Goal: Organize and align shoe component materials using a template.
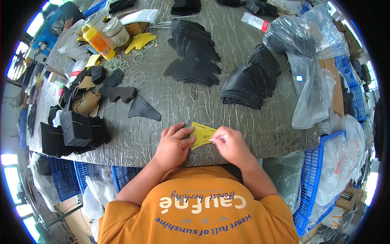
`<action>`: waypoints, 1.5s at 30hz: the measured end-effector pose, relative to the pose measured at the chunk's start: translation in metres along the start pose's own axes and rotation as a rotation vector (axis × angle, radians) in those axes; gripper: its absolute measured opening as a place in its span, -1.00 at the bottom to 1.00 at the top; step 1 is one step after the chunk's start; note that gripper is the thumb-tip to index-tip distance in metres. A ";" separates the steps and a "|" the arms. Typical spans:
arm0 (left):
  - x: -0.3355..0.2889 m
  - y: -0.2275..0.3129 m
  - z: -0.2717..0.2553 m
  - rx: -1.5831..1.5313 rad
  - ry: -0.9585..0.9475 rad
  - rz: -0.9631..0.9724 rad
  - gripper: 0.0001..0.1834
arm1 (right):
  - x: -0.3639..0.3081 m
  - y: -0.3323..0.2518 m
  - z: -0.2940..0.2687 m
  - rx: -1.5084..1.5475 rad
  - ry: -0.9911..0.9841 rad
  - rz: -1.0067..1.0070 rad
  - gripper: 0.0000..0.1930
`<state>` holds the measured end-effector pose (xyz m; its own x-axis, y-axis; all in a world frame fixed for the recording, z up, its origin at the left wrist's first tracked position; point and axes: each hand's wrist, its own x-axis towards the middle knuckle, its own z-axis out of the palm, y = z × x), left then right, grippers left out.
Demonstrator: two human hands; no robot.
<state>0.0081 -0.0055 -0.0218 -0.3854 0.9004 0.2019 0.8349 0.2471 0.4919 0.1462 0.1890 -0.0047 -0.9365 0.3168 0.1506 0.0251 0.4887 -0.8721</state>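
A yellow flat template [199, 132] with slots and handwriting lies near the front edge of the table, right in front of me. My left hand [174, 145] rests on its left side with the fingers spread, pressing it down. In my right hand [233, 147] is a slim whitish pen [221, 138], pinched between the fingers, with its tip at the template's right edge. Whether a dark piece lies beneath the template is hard to see. Beyond my left hand lies a single black cut piece [144, 109].
Fanned stacks of black pieces [195, 53] and another fanned stack [250, 79] lie farther off. Bundled black pieces [77, 129], rubber bands [117, 64] and a yellow bottle [97, 42] are on the left. Plastic bags [308, 89] lie right; blue crates [310, 179] stand below the table edge.
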 end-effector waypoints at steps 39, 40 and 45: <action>0.005 -0.010 0.002 -0.027 0.046 0.057 -0.71 | 0.017 0.011 -0.021 -0.212 -0.021 0.161 -0.93; 0.012 -0.018 0.000 -0.040 0.080 0.017 -0.69 | 0.024 0.008 -0.035 -0.228 0.064 0.198 -0.92; 0.103 -0.062 -0.009 0.170 0.276 0.007 -0.64 | 0.044 0.040 -0.112 -0.556 0.656 -0.040 -0.86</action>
<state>-0.0869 0.0685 -0.0239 -0.4516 0.7772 0.4382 0.8828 0.3179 0.3459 0.1450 0.3139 0.0190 -0.5528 0.6133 0.5642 0.3247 0.7821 -0.5319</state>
